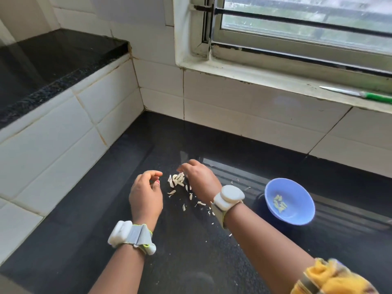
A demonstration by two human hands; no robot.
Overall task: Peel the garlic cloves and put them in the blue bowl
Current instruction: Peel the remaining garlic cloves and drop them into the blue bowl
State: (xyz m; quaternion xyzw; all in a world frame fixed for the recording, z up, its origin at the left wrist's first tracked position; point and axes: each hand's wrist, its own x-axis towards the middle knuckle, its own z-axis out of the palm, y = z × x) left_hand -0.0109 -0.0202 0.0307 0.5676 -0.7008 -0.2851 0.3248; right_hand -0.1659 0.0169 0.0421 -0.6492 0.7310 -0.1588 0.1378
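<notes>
Black counter, unpeeled garlic cloves [177,179] well left of the blue bowl [289,200], right hand [198,179] curled over them, left hand [146,193] loosely curled, apparently empty; papery skins could scatter.

Small heap of pale unpeeled garlic cloves [177,179] lying on black counter amid scattered papery skins [192,198]; well apart to the right, shallow blue bowl [297,217] sitting upright, holding a few yellowish peeled cloves [280,204] near its middle.
</notes>
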